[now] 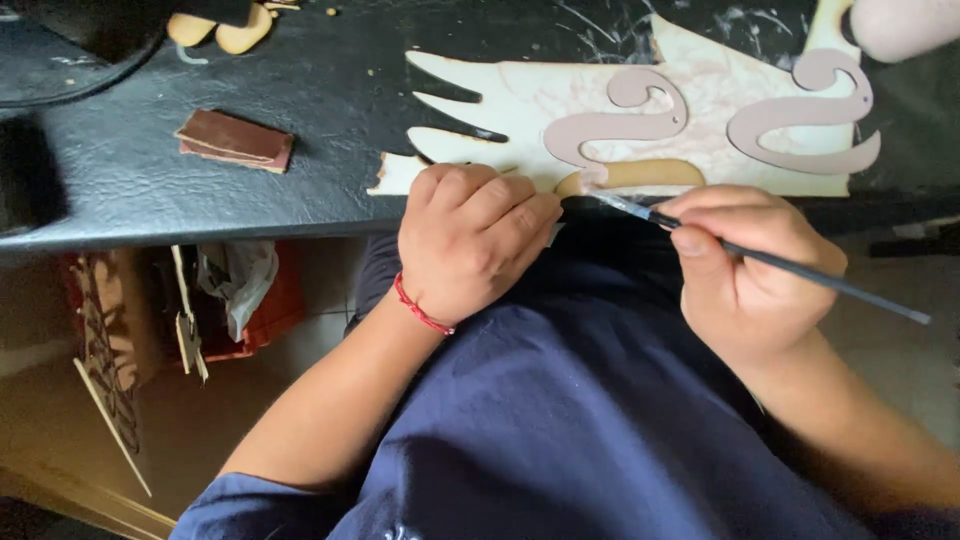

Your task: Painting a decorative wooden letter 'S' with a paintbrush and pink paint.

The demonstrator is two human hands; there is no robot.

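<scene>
Right hand (745,265) pinches a paintbrush (770,260), its tip beyond the grip touching the wooden cutout (640,175).

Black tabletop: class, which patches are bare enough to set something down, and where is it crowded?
Bare: the black tabletop between the brown sanding block and the pale wing cutout. Crowded: the near edge, where the left hand and right hand with paintbrush work.

The 2 curly shapes (620,118) lay on the flat wing board (520,95) at the upper right. The folded sandpaper (236,140) lay on the table (130,190) at the upper left.
</scene>
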